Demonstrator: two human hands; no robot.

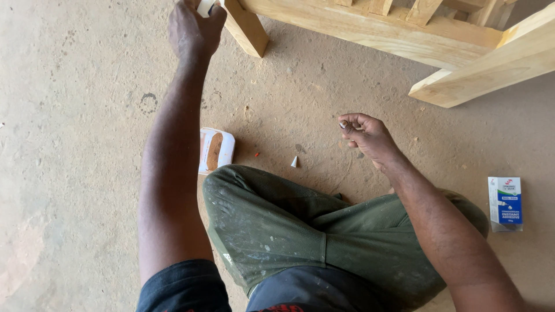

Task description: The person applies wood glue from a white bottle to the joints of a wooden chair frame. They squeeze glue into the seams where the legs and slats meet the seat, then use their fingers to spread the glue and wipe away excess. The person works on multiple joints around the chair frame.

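At the top left of the frame, the left hand (193, 29) was closed around a small white object (205, 6), right beside a leg of the pale wooden frame (370, 26) that ran across the top. The right hand (365, 136) hovered loosely curled in the middle, above the dirt floor (75, 144) and a small white cone-shaped cap (294, 162). A white tub of brown filler (216, 150) lay just beside the green-trousered knee (243, 196), and a blue and white glue box (505, 203) lay at the right edge.

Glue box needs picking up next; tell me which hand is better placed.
Probably right: the right hand hangs loosely curled nearer the blue-and-white box on the floor, while the left hand is raised, gripping something white by the wooden frame.
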